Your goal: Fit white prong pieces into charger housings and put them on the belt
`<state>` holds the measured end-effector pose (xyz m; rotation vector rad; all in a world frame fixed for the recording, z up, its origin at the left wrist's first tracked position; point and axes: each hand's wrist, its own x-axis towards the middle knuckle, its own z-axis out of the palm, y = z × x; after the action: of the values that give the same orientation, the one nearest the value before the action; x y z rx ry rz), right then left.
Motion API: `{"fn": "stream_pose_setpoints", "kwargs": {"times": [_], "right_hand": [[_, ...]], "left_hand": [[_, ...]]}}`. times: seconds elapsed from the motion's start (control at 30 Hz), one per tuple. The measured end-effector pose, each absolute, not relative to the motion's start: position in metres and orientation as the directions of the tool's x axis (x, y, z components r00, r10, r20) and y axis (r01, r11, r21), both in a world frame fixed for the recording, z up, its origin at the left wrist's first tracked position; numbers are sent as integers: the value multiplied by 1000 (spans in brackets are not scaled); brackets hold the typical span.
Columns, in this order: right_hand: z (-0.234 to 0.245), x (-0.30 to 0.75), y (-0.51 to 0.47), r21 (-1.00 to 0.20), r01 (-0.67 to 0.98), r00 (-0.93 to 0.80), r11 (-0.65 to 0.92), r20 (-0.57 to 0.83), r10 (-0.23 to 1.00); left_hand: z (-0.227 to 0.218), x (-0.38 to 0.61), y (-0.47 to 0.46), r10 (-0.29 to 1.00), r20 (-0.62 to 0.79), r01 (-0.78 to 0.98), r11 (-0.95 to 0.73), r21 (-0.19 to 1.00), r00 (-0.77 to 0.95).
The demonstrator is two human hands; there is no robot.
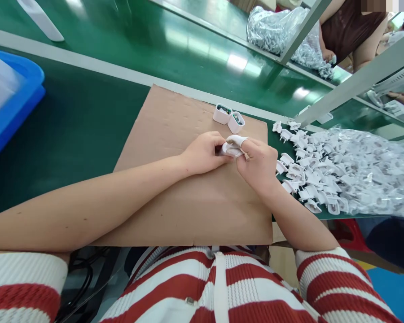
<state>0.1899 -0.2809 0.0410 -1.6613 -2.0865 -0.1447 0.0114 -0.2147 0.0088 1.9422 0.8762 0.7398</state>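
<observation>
Over the cardboard sheet [188, 211], my left hand [205, 152] grips a small white plastic charger housing [226, 148] between thumb and fingers. My right hand [257, 161] closes on the same housing from the other side. White covers, somewhat soiled, sit on its fingertips. Fingers hide most of the piece, so I cannot tell whether a plug cap is on it. Just beyond my hands stand two white charger housings [222, 113], their tops open and circuit boards showing inside.
Many white plug caps with pins [303, 166] lie spilled at right from a clear plastic bag [373, 170]. A blue bin [37, 74] with white pieces stands at left. Beyond the rail runs a green belt [188, 40]; across it sits a person [350, 33] near another bag.
</observation>
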Motion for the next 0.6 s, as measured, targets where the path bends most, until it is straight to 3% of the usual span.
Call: {"fn": "stream_pose_setpoints", "kwargs": {"times": [0.1,0.2,0.27,0.37,0.47,0.53,0.6], "right_hand": [[43,197,-277,-367,889,-135,272,359,924],[62,224,-279,-515,794,-167,324,327,930],[75,255,-284,-426,862,-144,274,313,939],[83,305,-284,-105,994,24,-19,39,999],[76,332,-272,-4,970,232,-242,-274,933],[70,334,-262,-59,959,244,-279,-334,910],[65,330,-254,-152,950,216,-272,-307,927]], "left_hand": [[16,12,-217,795,152,317,-399,861,587],[38,1,-210,760,12,363,-325,873,650],[58,-12,-196,722,-73,399,-294,869,689],[77,-34,-160,757,-86,398,-240,885,648],[73,-47,-109,944,17,443,-171,880,330],[61,-49,-75,991,120,519,-129,845,50],[48,-47,-45,974,184,589,-71,805,-135]]}}
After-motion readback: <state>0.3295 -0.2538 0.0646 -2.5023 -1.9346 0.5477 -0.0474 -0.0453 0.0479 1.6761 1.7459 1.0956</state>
